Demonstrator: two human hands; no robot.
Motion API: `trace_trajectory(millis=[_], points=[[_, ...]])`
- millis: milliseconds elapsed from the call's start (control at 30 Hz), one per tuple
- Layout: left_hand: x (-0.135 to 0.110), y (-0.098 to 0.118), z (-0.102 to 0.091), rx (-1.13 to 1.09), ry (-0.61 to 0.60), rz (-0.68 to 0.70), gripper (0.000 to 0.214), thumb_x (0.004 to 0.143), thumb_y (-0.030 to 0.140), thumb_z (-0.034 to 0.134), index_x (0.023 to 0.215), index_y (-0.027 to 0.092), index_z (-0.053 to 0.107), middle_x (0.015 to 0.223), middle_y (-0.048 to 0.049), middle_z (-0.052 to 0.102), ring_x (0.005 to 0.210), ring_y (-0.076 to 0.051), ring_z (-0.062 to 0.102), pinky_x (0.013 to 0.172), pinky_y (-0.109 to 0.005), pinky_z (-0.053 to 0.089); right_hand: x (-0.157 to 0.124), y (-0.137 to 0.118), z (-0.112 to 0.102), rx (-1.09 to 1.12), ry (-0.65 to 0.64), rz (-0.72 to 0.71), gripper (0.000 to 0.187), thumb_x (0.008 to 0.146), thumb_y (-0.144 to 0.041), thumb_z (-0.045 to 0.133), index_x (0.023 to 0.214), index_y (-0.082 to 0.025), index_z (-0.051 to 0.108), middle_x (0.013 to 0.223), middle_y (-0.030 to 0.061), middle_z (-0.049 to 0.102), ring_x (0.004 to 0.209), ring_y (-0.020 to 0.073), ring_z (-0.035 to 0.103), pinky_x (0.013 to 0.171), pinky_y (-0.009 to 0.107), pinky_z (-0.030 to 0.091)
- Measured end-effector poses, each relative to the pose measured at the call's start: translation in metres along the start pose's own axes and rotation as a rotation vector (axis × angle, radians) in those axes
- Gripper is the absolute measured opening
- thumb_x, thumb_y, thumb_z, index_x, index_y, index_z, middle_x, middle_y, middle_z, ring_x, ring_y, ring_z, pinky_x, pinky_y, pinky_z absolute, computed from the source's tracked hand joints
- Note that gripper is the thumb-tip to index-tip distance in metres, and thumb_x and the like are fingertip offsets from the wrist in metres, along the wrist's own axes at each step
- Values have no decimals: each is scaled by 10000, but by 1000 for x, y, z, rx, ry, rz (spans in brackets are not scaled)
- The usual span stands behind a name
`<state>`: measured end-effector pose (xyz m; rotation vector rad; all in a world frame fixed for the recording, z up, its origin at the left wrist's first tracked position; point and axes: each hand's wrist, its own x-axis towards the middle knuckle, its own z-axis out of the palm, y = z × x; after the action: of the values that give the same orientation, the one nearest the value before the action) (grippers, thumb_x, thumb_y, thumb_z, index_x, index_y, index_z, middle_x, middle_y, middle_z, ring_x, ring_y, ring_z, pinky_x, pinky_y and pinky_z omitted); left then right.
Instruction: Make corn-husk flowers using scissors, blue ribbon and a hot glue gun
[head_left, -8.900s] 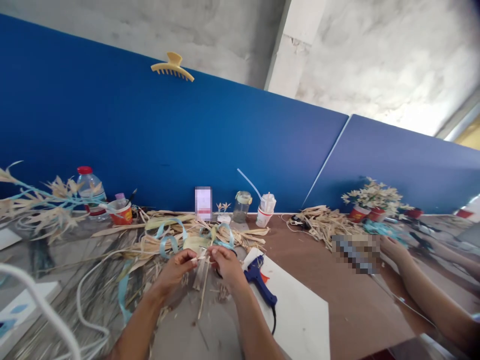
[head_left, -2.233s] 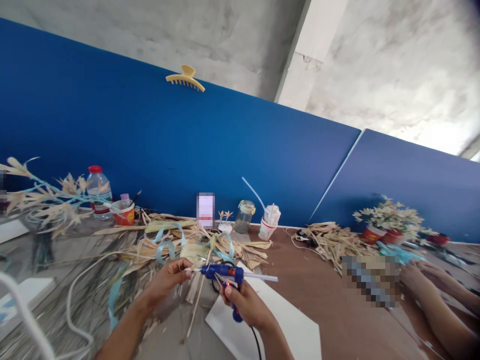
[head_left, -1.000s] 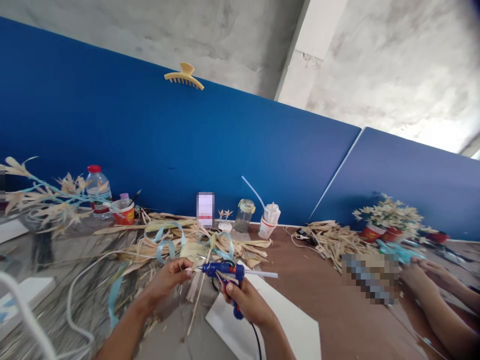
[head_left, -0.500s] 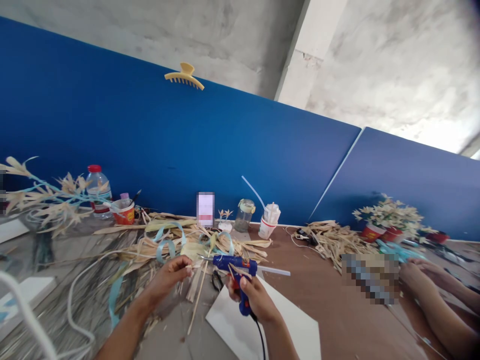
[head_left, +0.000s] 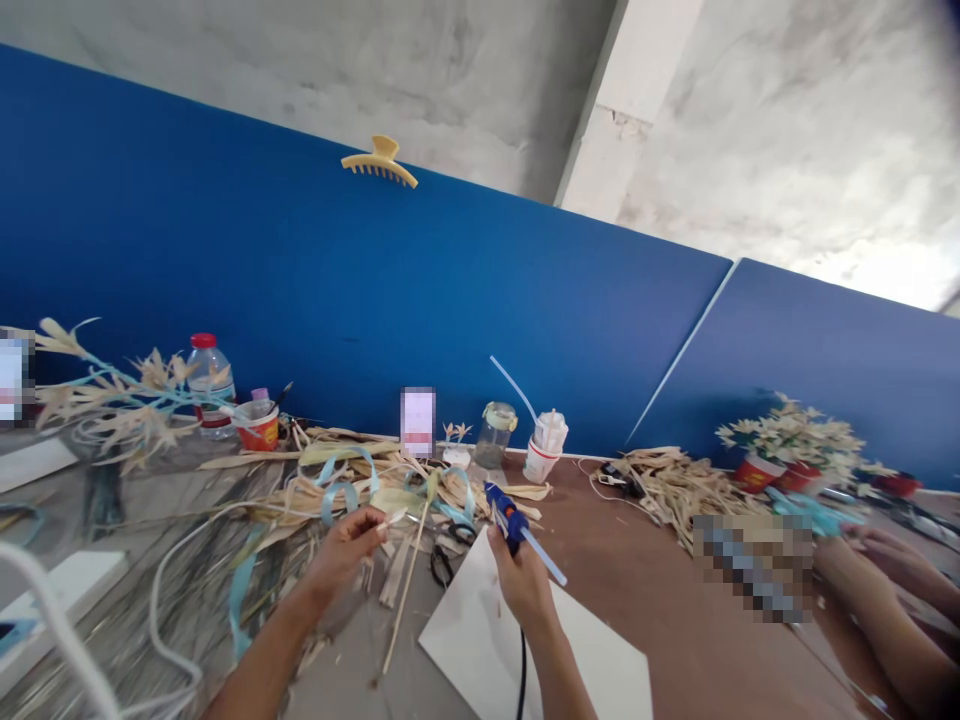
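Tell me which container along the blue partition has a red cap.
The clear water bottle at the far left, beside the red cup. The glass jar has a pale lid, and the white cup holds sticks.

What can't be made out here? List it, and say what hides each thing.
Head view:
Shape of the pale sliver in the left hand: too small.
Grip of the glue gun: covered by the right hand.
Face of the card by the blue partition: pixelated.
Things before the co-worker's hand: behind a pixelated patch.
End of the cord: cut off by the bottom edge.
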<state>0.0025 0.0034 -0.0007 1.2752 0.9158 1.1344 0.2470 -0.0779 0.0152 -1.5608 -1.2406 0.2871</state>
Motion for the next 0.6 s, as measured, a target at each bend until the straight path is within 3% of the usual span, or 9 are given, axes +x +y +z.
trace_trajectory(millis=[233, 500, 600], points=[[1, 1, 3, -102, 96, -16, 299, 534, 372, 775, 731, 186, 648, 563, 45, 513, 512, -104, 396, 520, -247, 301, -2, -2, 2, -30, -3, 24, 428, 842, -516, 473, 980, -149, 646, 910, 115, 684, 877, 256, 631, 765, 322, 493], [-2, 7, 4, -117, -14, 40, 297, 601, 438, 743, 638, 184, 593, 551, 48, 454, 527, -109, 374, 541, -257, 304, -1, -16, -1, -29, -66, -142, 301, 832, -422, 555, 989, -182, 647, 984, 127, 673, 942, 275, 612, 817, 361, 469], [-6, 14, 7, -147, -44, 47, 320, 609, 463, 733, 618, 188, 569, 562, 49, 441, 539, -111, 364, 544, -256, 306, -1, -28, -11, -83, -85, -125, 281, 811, -407, 579, 974, -187, 642, 950, 118, 672, 892, 270, 619, 797, 362, 468]])
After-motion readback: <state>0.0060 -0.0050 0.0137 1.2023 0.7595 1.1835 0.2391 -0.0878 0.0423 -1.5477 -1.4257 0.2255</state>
